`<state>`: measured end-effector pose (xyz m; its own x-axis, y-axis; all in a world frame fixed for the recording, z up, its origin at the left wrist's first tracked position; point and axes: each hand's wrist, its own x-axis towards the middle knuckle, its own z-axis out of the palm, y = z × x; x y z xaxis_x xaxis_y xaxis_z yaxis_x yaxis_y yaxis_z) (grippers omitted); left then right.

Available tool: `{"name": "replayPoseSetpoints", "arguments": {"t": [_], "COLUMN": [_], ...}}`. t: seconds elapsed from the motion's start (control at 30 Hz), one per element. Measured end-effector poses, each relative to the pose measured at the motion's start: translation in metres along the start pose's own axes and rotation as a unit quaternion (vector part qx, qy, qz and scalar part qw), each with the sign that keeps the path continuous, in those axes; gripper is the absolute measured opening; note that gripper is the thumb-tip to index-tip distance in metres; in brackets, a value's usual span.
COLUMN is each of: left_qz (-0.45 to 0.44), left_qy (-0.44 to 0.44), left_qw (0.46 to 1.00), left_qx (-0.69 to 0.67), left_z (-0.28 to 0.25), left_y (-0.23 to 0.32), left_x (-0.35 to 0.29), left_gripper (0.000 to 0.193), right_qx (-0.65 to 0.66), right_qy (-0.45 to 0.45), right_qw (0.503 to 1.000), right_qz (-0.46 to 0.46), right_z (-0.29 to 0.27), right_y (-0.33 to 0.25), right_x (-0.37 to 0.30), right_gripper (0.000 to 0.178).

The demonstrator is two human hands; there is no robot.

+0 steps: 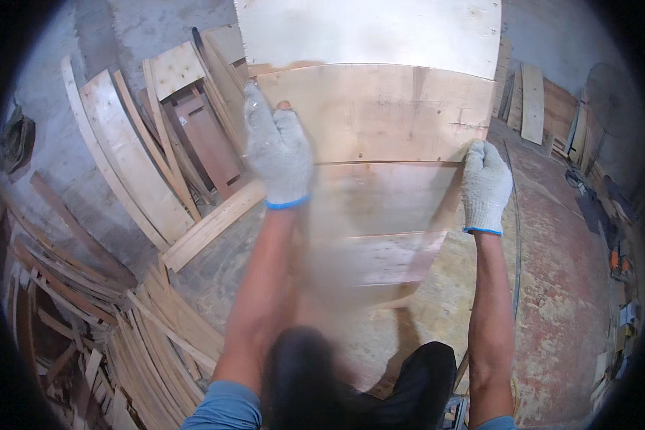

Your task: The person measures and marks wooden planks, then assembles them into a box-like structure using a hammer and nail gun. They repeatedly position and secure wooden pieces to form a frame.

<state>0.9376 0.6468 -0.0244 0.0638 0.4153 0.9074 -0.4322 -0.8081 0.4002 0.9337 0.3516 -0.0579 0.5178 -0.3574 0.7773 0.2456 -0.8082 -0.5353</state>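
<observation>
Plainly, wooden panel (401, 115), between both grips (278, 154) (486, 185)

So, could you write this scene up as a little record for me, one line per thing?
Left hand: gloved, at the left edge of a wooden panel
Right hand: gloved, at its right edge
Panel surface: pale, seams running across
Unclear: panel's lower left, blurred
Left side: long boards leaning
Lower left: piled wood strips

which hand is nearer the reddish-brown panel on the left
Left. The left hand, at the left edge of the wooden boards, is right of the reddish-brown panel; the right hand is farther away, at the boards' right edge.
</observation>
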Motion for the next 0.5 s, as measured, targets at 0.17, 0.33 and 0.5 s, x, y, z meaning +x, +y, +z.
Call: {"name": "replayPoseSetpoints", "arguments": {"t": [0.17,0.33,0.5], "left_qz": [0.013,-0.002,-0.038], "left_qy": [0.001,0.005,-0.031], "left_qw": [1.000,1.000,0.998], "left_qx": [0.019,0.023,-0.034], "left_z": [0.010,0.006,0.001], "left_y": [-0.006,0.003,0.008], "left_x": [-0.008,-0.004,-0.006], "left_gripper": [0.054,0.051,0.054], "right_qx": [-0.031,-0.006,-0.016], "right_qy": [0.008,0.031,0.041], "right_qw": [0.999,0.999,0.999], "right_qz": [-0.002,-0.005,-0.019], "right_z": [0.005,0.008,0.006], "right_y": [0.005,0.006,0.006], "right_x": [-0.002,-0.001,-0.002], "right_gripper": [0.029,0.028,0.026]}}
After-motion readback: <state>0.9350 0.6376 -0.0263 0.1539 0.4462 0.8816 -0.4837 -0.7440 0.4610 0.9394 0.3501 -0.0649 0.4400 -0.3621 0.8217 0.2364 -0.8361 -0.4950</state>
